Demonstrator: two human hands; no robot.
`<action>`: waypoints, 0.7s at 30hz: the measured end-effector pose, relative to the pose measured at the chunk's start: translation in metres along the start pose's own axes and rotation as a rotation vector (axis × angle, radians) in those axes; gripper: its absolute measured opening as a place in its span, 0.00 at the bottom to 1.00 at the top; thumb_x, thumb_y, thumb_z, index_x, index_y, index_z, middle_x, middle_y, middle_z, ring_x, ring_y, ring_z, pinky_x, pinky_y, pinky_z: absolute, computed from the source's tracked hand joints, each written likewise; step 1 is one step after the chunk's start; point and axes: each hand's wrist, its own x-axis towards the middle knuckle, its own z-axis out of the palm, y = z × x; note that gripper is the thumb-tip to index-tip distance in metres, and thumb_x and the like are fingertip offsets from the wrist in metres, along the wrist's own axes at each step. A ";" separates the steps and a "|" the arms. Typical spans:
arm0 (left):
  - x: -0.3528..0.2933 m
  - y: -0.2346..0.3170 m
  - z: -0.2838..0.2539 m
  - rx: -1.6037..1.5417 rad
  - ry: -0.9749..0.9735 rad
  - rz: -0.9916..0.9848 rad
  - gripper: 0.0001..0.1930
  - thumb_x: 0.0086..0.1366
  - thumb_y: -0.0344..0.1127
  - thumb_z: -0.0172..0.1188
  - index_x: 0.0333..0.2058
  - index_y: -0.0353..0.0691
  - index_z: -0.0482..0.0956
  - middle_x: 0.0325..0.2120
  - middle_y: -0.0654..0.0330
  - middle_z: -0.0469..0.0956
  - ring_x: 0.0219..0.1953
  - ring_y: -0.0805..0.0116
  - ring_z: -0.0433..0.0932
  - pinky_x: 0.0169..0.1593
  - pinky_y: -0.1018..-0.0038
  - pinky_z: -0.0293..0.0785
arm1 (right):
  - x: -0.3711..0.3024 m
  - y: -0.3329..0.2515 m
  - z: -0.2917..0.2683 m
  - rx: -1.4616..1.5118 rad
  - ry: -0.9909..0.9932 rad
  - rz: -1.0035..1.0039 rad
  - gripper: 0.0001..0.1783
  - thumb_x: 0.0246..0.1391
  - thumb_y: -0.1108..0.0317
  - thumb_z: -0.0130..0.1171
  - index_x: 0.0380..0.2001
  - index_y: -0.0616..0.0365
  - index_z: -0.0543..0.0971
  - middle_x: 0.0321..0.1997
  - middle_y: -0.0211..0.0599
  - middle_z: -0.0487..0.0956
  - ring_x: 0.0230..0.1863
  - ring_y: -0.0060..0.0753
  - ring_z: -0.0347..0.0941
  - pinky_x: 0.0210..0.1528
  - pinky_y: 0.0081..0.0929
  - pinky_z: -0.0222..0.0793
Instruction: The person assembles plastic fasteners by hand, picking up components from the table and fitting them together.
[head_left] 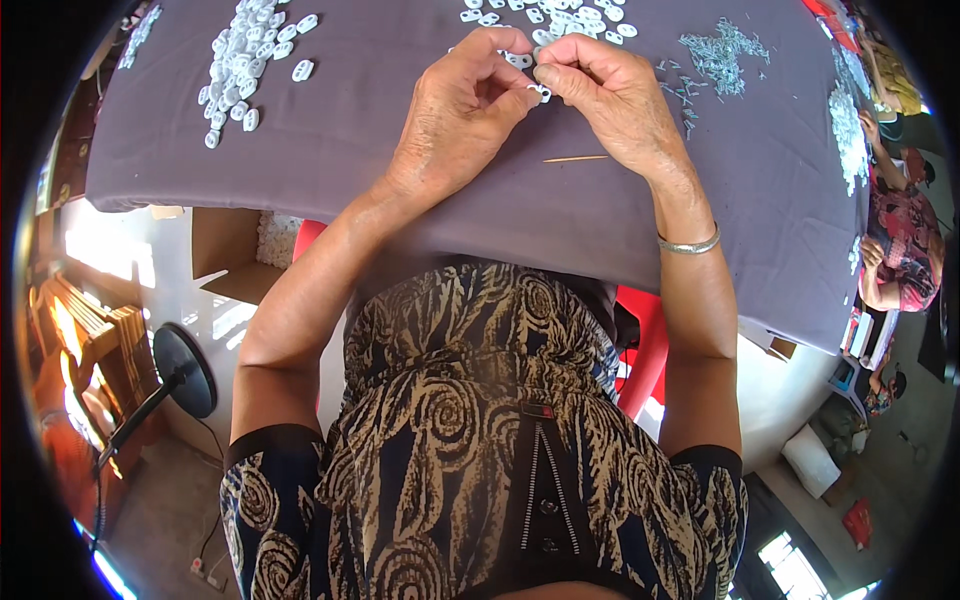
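Both of my hands meet over the dark cloth-covered table. My left hand is closed in a pinch, thumb and forefinger on a small white plastic piece with holes. Close against it, my right hand is also pinched shut, its fingertips by the same piece; whatever they grip is too small to make out. Just below the hands lies a thin wooden stick. More white oval pieces with holes are spread beyond my fingers, partly hidden by them.
A heap of similar white pieces lies to the left. On the right is a scatter of small metal screws or pins. Other people sit along the right side near more white pieces. An open cardboard box stands below the table edge.
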 end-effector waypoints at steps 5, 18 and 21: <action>-0.001 -0.002 0.002 -0.009 0.009 0.003 0.15 0.59 0.23 0.57 0.46 0.37 0.70 0.26 0.63 0.77 0.27 0.80 0.73 0.34 0.81 0.73 | -0.001 -0.001 0.001 -0.046 0.001 0.010 0.09 0.59 0.66 0.57 0.35 0.62 0.77 0.28 0.22 0.75 0.29 0.14 0.65 0.33 0.15 0.65; -0.003 -0.005 0.009 0.041 0.077 -0.050 0.12 0.59 0.24 0.58 0.42 0.36 0.71 0.24 0.64 0.75 0.26 0.80 0.74 0.29 0.80 0.73 | 0.002 -0.010 0.005 -0.358 -0.002 -0.126 0.06 0.54 0.70 0.57 0.28 0.60 0.73 0.21 0.30 0.71 0.23 0.21 0.62 0.26 0.23 0.62; 0.000 -0.003 0.007 -0.014 0.040 -0.075 0.12 0.59 0.24 0.59 0.42 0.35 0.71 0.23 0.64 0.75 0.26 0.80 0.74 0.29 0.80 0.74 | 0.002 -0.006 0.004 -0.291 -0.007 -0.074 0.07 0.55 0.68 0.57 0.28 0.60 0.74 0.21 0.27 0.71 0.23 0.19 0.60 0.26 0.22 0.61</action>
